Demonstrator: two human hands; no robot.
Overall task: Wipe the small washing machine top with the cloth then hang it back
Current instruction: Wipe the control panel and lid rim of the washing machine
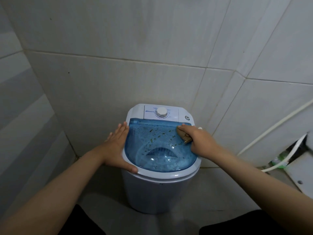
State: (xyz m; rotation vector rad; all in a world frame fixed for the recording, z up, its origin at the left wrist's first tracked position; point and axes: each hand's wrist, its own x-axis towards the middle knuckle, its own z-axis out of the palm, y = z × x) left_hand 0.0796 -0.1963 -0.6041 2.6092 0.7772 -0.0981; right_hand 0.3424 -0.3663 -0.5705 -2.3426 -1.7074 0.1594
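A small white washing machine (157, 192) stands on the floor in a tiled corner. Its top is a clear blue lid (160, 150) with water drops and dark specks on it. Behind the lid is a white control panel with a round dial (161, 112). My left hand (116, 148) lies flat against the lid's left rim, fingers spread, holding nothing. My right hand (194, 138) presses a brownish cloth (185, 137) onto the right rear part of the lid. Most of the cloth is hidden under the hand.
Grey wall tiles close in behind and on both sides. A white hose (277, 122) runs along the right wall. A white fixture (298, 173) with a green-tipped hose end (279, 161) sits at the right. My dark-clothed knees fill the bottom corners.
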